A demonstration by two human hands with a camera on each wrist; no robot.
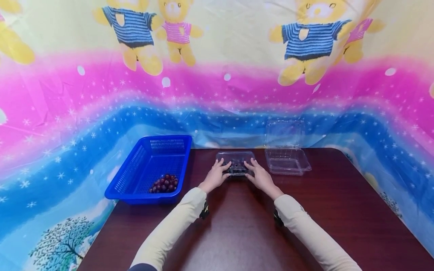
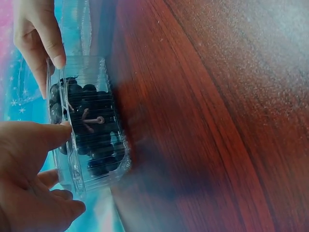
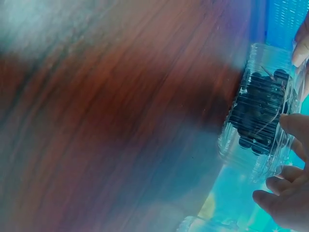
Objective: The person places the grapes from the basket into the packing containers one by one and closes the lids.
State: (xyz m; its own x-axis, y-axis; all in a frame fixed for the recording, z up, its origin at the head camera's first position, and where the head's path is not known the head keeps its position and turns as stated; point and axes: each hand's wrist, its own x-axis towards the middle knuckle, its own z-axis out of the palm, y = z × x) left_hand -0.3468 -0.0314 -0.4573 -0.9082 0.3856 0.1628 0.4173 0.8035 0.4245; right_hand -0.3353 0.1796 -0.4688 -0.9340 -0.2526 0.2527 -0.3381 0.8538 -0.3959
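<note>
At the left of the head view a blue basket [image 1: 149, 165] holds loose grapes [image 1: 164, 183]. At centre, the left hand [image 1: 215, 175] and right hand [image 1: 259, 176] press spread fingers on a closed clear box [image 1: 235, 162]; right of it sits an open empty box [image 1: 286, 156]. Only the wrist views show dark grapes inside [image 2: 91, 130].

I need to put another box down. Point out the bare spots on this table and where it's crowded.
Free: the wide near stretch of the table between the two sleeves, and the right side in front of the open empty clamshell. Crowded: the far edge, where the blue basket, the closed grape box under the left hand and right hand, and the clamshell stand in a row.
</note>
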